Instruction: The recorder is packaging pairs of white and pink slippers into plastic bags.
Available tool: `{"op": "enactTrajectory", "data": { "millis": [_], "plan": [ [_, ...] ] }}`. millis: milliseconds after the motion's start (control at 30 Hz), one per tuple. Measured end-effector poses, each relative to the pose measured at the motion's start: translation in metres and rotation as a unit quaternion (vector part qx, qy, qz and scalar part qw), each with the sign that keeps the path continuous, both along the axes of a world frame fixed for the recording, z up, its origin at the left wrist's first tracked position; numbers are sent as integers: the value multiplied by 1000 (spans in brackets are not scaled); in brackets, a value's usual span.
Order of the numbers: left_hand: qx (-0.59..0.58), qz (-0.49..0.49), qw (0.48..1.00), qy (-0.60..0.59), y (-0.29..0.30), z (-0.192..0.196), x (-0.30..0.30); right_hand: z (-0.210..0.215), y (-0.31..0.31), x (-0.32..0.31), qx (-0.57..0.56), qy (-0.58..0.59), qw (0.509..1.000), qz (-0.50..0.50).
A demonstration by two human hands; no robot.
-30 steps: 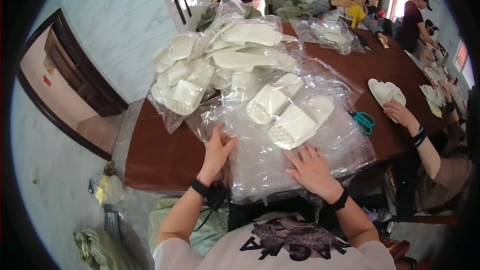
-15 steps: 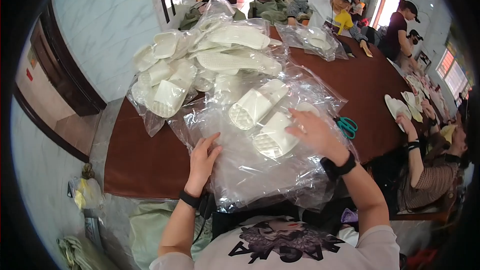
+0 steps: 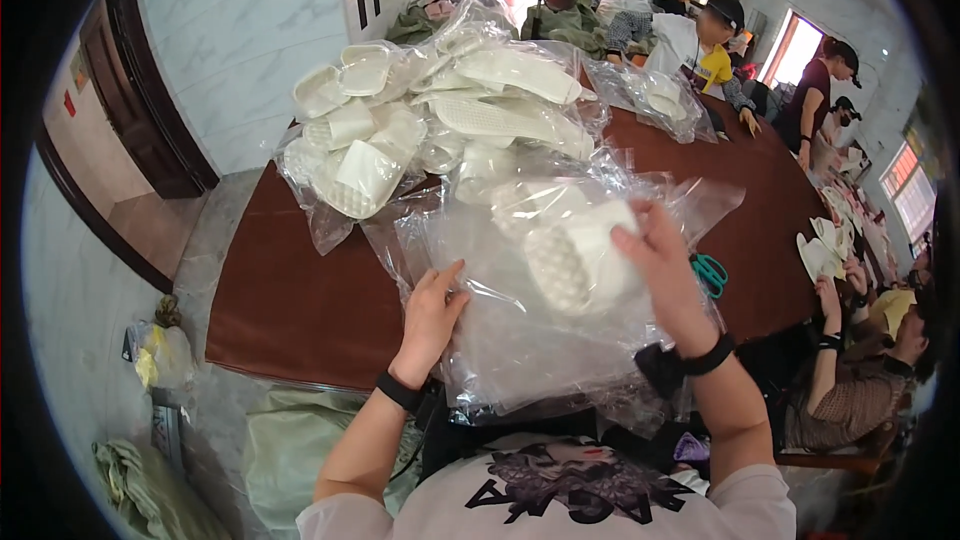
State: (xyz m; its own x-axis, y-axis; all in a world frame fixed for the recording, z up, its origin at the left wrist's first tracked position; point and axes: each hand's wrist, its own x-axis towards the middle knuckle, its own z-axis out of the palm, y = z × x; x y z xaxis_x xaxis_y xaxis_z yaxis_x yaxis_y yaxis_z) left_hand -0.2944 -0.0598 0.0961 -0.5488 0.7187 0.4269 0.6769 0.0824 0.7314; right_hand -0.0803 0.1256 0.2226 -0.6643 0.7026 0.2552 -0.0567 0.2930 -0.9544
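Observation:
My right hand [image 3: 668,265] is closed on the edge of a white slipper [image 3: 575,265] with a bumpy footbed, which is blurred by motion. Beside it, farther from me, lies a second white slipper [image 3: 535,205], also blurred. Both are over a stack of clear plastic bags [image 3: 520,340]; I cannot tell whether plastic wraps them. My left hand [image 3: 435,320] rests on the left edge of the stack, thumb and fingers apart, holding nothing. Beyond the stack rises a heap of bagged white slippers [image 3: 380,145].
The brown tabletop [image 3: 290,310] bears everything. Teal-handled scissors [image 3: 710,275] lie right of the bags. Another bagged pair [image 3: 660,95] is near a person in a cap [image 3: 715,50] at the far side. A person at the right [image 3: 850,370] handles white slippers [image 3: 820,250].
My right hand has taken hold of the nearer slipper and raised it slightly. My left hand stays at the bags' left edge. The whole view has shifted a little.

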Motion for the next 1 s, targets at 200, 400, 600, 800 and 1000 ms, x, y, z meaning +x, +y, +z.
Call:
{"op": "enactTrajectory", "data": {
  "millis": [200, 400, 600, 800, 1000],
  "plan": [
    [29, 16, 997, -67, 5, -16, -13, -27, -50, 24, 65, -132, 968, 202],
    [107, 74, 955, -267, 4, 10, -7, -3, 30, 74, 66, -96, 991, -67],
    [13, 26, 1000, 5, -12, 30, 11, -27, 68, 100, 117, -226, 961, -113],
    [-141, 0, 978, 151, -22, 20, 4, -33, 57, 80, 10, -252, 967, -30],
    [-186, -14, 973, 138, -19, 13, 6, -32, 77, 85, 78, -196, 977, -16]
  ]
}}
